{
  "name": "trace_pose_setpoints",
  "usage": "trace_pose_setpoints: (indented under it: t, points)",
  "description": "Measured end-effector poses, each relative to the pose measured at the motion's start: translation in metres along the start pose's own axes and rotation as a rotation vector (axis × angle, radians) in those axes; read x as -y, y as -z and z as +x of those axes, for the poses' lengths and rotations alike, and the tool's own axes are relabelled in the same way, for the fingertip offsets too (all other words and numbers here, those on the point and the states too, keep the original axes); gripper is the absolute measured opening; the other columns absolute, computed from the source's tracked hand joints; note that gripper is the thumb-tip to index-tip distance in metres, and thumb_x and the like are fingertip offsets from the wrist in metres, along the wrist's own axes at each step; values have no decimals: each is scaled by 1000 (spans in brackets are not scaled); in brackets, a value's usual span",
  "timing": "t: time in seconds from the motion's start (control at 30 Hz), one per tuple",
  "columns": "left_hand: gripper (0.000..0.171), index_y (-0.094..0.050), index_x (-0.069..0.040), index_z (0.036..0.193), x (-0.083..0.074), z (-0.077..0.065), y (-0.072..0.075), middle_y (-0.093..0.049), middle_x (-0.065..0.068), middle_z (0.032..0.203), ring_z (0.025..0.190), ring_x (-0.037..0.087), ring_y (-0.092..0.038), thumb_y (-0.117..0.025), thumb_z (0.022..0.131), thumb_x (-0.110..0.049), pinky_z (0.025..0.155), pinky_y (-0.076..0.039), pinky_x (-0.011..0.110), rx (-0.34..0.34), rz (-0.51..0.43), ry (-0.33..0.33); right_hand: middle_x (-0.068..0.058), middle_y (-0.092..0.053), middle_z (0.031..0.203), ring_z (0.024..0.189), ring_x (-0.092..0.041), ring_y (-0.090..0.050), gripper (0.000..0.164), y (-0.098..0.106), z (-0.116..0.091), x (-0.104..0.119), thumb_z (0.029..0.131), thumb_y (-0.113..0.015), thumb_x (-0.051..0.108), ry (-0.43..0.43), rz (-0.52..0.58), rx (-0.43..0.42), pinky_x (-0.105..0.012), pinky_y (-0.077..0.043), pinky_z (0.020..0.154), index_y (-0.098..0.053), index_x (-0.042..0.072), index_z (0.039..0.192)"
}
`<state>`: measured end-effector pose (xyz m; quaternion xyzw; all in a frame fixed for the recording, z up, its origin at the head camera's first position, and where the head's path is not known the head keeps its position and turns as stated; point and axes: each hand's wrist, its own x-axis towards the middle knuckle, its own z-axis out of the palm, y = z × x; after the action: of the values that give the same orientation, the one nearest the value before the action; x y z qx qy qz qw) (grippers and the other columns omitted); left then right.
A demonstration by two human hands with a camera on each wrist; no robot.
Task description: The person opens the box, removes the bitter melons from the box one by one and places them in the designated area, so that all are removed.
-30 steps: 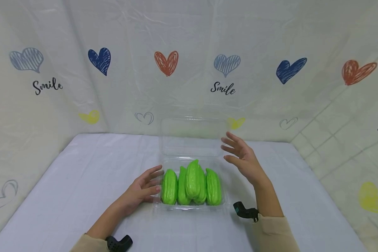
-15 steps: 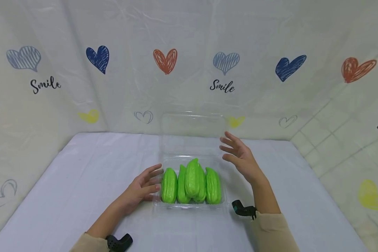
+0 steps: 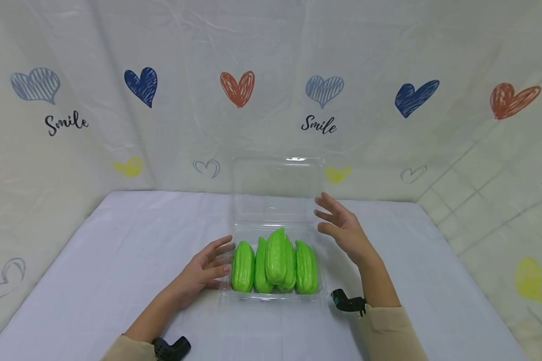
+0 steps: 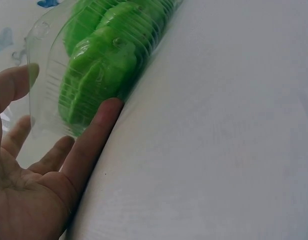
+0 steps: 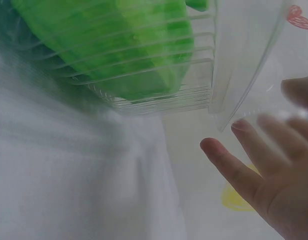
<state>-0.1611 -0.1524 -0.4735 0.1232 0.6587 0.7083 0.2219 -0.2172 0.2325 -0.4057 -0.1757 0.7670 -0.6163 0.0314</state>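
Note:
In the head view, a clear plastic clamshell box (image 3: 273,297) stands on the table, its lid (image 3: 275,188) raised at the back. Several bright green, ridged, long vegetable-like pieces (image 3: 277,258) fill it, one lying on top of the others. My left hand (image 3: 202,271) is at the box's left side with spread fingers; in the left wrist view a fingertip (image 4: 111,104) rests against the base of the wall. My right hand (image 3: 345,231) hovers beside the lid's right edge, fingers extended and holding nothing. Whether its fingertips touch the lid cannot be told.
A white cloth (image 3: 153,240) covers the table. Behind it hangs a pale sheet (image 3: 271,40) printed with hearts and words, close behind the lid. Black wrist cameras sit on both wrists, the left one (image 3: 171,348) low over the cloth.
The lid's top edge has risen a little in the head view. My right hand has shifted slightly to the left. The left hand and the green pieces stay where they were.

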Motion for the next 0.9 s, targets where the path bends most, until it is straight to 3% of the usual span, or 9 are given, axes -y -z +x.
trace_pose_setpoints:
  t: [0.2,0.63,0.9]
  points:
    - [71,-23,-22,159,0,-1,1,-23,13,163,145,42,-32,-60,99,-14,93,-55,51,8,6,-14,-13,-31,161,143,-36,-38,75,-1,1,-2,97,-60,3,-16,28,3,-22,-52,94,-21,16,160]
    - [71,-26,-27,158,0,2,-1,-26,7,162,145,38,-33,-61,98,-13,92,-55,51,1,4,7,-9,-30,162,145,-34,-36,73,-5,1,-7,96,-59,3,-72,-33,-12,-19,-51,93,-25,15,159]
    - [71,-26,-26,158,1,2,1,-25,9,163,146,39,-32,-62,98,-12,92,-56,50,-5,-1,11,-13,-27,163,147,-36,-33,72,-9,3,-15,97,-59,4,-114,-6,22,-30,-52,97,-24,15,159]
